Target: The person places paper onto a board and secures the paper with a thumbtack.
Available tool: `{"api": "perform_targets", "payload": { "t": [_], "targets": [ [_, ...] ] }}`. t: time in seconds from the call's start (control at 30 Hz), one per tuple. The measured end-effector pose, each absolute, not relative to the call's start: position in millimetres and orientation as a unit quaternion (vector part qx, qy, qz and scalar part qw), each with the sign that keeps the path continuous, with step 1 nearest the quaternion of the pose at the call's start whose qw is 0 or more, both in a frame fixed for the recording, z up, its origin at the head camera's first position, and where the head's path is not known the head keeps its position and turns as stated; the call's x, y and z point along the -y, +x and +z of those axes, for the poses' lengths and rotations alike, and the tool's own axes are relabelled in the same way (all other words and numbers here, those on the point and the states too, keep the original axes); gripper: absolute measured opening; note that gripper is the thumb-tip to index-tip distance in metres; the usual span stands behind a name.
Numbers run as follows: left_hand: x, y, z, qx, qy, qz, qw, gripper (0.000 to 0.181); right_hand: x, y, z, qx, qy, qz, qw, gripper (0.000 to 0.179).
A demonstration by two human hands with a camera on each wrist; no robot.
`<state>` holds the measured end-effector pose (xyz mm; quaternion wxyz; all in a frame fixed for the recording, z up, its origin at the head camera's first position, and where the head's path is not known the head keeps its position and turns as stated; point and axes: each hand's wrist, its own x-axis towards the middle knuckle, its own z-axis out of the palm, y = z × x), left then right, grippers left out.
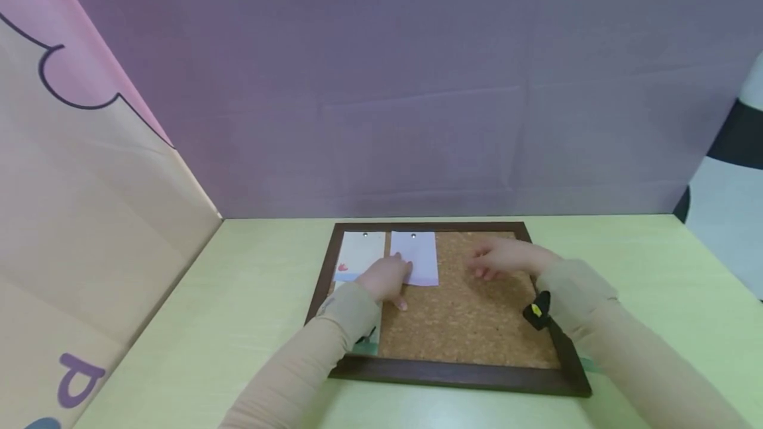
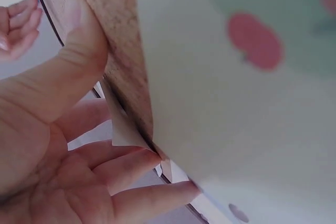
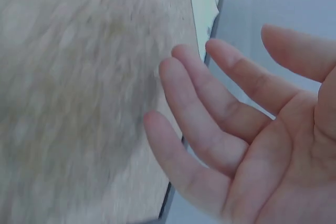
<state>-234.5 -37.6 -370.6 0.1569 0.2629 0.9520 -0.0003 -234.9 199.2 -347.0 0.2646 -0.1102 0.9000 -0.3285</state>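
A framed cork board (image 1: 459,330) lies on the table. Near its top edge, a plain pale card (image 1: 422,260) has a small silver pin (image 1: 414,236) at its top. My left hand (image 1: 384,278) rests over the board, its fingertips on that card's lower left part; in the left wrist view the thumb (image 2: 86,40) lies against the cork. Beside it, at the top left corner, is another pinned card (image 1: 360,250) with a small red drawing. A third card (image 2: 199,108) shows partly beneath my left wrist. Over the upper right cork, my right hand (image 1: 501,257) hovers with relaxed fingers, holding nothing visible.
The board's dark brown frame (image 1: 459,374) surrounds the cork. A light green table (image 1: 250,310) extends around it. Behind stands a purple-grey fabric wall (image 1: 381,98), with a printed panel (image 1: 77,184) on the left. A black strap device (image 1: 538,310) is on my right wrist.
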Motion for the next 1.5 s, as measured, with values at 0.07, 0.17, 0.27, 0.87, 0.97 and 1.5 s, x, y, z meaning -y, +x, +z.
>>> {"api": "perform_targets", "payload": {
  "t": [0.07, 0.17, 0.27, 0.87, 0.97, 1.5],
  "targets": [
    [37.7, -235.7, -371.2, -0.952, 0.266, -0.002, 0.155, 0.084, -207.3, -230.1, -342.8, -0.9, -0.104, -0.327, 0.268, 0.032],
    [39.1, -237.1, -371.2, -0.951, 0.27, 0.001, 0.152, 0.084, -221.1, -223.8, -336.9, -0.9, -0.104, -0.326, 0.272, 0.034],
    [43.3, -236.9, -370.8, -0.949, 0.274, 0.015, 0.155, 0.084, -232.9, -216.8, -333.2, -0.896, -0.113, -0.333, 0.27, 0.037],
    [58.6, -233.2, -364.8, -0.941, 0.313, -0.004, 0.125, 0.073, -284.3, -190.0, -333.3, -0.893, -0.141, -0.351, 0.244, 0.044],
    [59.9, -231.2, -364.1, -0.942, 0.312, 0.006, 0.126, 0.073, -292.2, -188.9, -333.8, -0.9, -0.138, -0.341, 0.235, 0.042],
    [63.5, -222.7, -366.9, -0.95, 0.286, 0.04, 0.12, 0.067, -328.5, -174.7, -349.3, -0.923, -0.113, -0.301, 0.21, 0.039]
  ]
}}
